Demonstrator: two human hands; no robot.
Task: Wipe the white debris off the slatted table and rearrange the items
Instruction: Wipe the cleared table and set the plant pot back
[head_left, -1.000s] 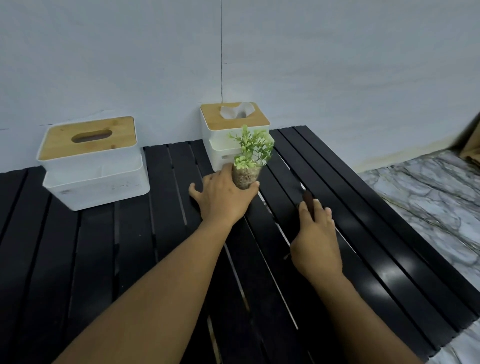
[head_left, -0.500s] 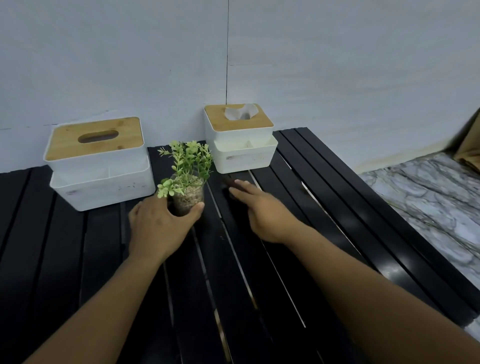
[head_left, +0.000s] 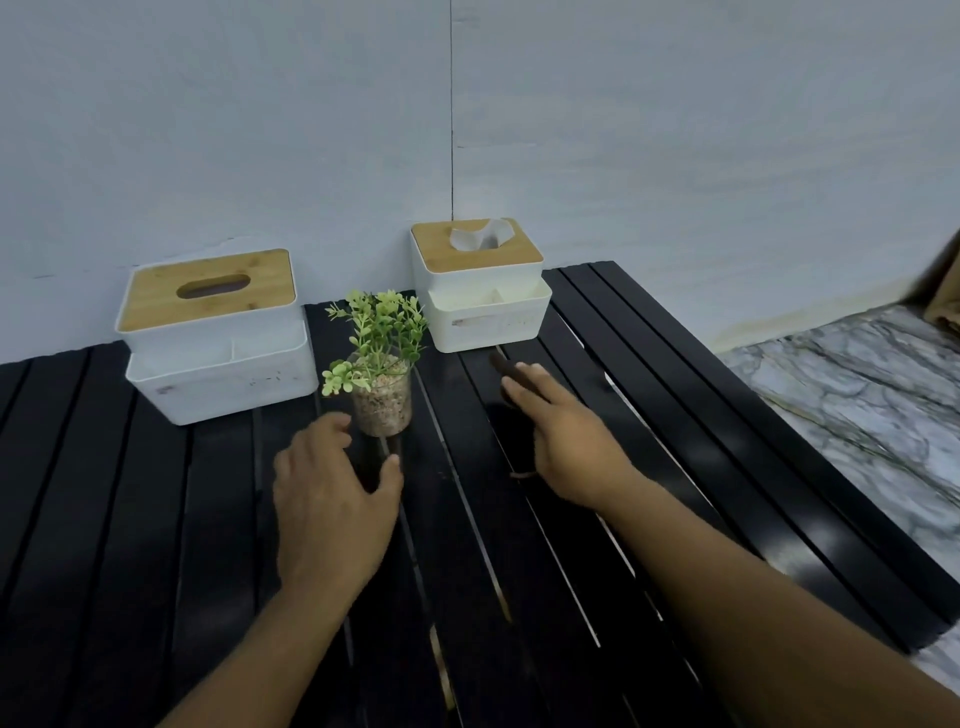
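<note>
Head view: the black slatted table (head_left: 649, 415) runs back to a pale wall, and its right edge drops off beside a marbled floor (head_left: 857, 415). Bare slats lie open at the right and across the whole near side. 2 white plastic tissue boxes with flat wooden lids stand at the back: the left box (head_left: 218, 338) with an empty oval slot, the right box (head_left: 480, 286) with a tissue poking up. Between them, slightly nearer, stands the small plant (head_left: 382, 374), a clear round glass of pebbly gravel with leafy green sprigs, upright on the slats. The left hand (head_left: 332, 499) is just short of the glass, fingers and thumb spread wide and apart from it. The right hand (head_left: 566, 441) lies low over the slats, fingers closed on a dark cloth (head_left: 501, 366) that pokes out past the fingertips.
</note>
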